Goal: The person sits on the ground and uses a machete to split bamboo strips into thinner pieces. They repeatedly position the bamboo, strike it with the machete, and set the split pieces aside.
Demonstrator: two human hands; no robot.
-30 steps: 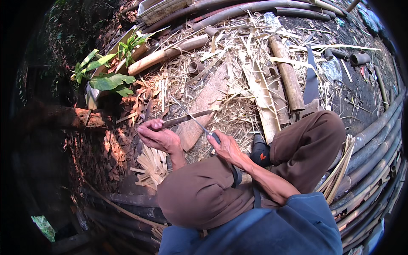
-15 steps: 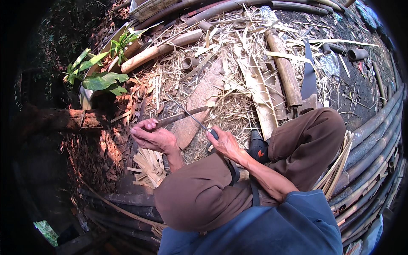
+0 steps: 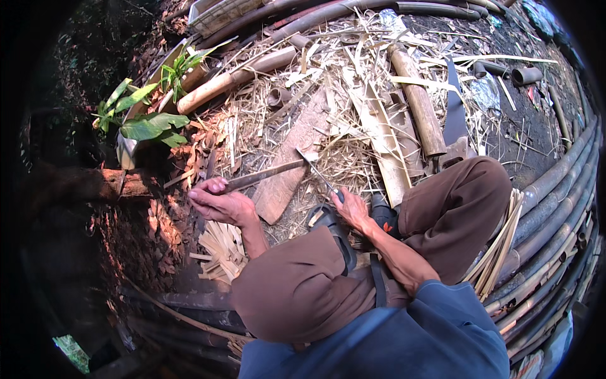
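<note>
My left hand (image 3: 222, 203) pinches a dark strip (image 3: 268, 173) just left of centre; my right hand (image 3: 353, 210) wraps the knife handle (image 3: 341, 196) mid-frame, blade (image 3: 320, 175) crossing the strip's far end. Beneath lies a board (image 3: 276, 194); shavings (image 3: 339, 85) litter upper centre, poles (image 3: 541, 219) line the right.

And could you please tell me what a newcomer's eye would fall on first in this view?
Probably the two bare hands near the centre: the right hand grips a thin-bladed knife, its blade at the far end of the dark strip held by the left hand. Next might come the pale shavings strewn beyond them, and the bright green leaves at the upper left.
</note>
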